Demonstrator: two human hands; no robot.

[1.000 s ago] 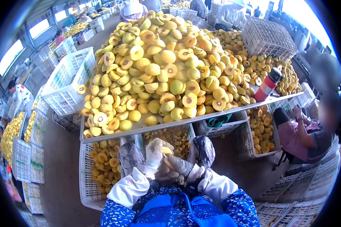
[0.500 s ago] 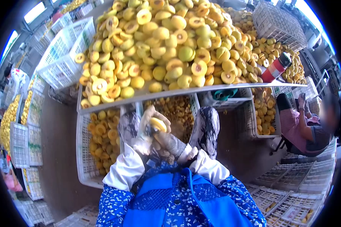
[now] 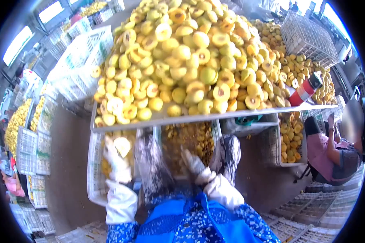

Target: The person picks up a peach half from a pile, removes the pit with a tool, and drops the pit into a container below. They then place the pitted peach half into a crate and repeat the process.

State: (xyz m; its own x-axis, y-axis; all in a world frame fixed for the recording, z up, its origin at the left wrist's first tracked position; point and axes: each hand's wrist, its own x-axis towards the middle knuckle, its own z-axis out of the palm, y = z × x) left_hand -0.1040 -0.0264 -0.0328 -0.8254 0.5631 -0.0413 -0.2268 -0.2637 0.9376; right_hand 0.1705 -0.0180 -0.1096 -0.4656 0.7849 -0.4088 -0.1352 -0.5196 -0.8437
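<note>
My left hand [image 3: 118, 167], in a pale glove, is at the left crate [image 3: 96, 178] with its fingers around a yellow peach half [image 3: 122, 146]. The cut face of the fruit shows bright. Between my knees, my gloved right hand [image 3: 194, 163] is above a crate of small brownish-yellow pieces [image 3: 207, 141]. Its fingers are curled and blurred, and I cannot tell what is in them. In front of both hands rises a big heap of halved yellow peaches [image 3: 182, 69] on a metal-edged table [image 3: 215, 116], several with the pit still inside.
A red flask [image 3: 304, 91] leans on the table's right side. White crates stand at the left [image 3: 75, 77] and back right [image 3: 310, 38]. Under the table sits another crate of peach halves [image 3: 288, 139]. A seated person [image 3: 332, 150] works at the right. Stacked crates [image 3: 308, 218] lie behind.
My hands were together over my lap with the peach half between them. My left hand has carried it left to the crate, while my right hand has drawn apart. The view has tilted slightly.
</note>
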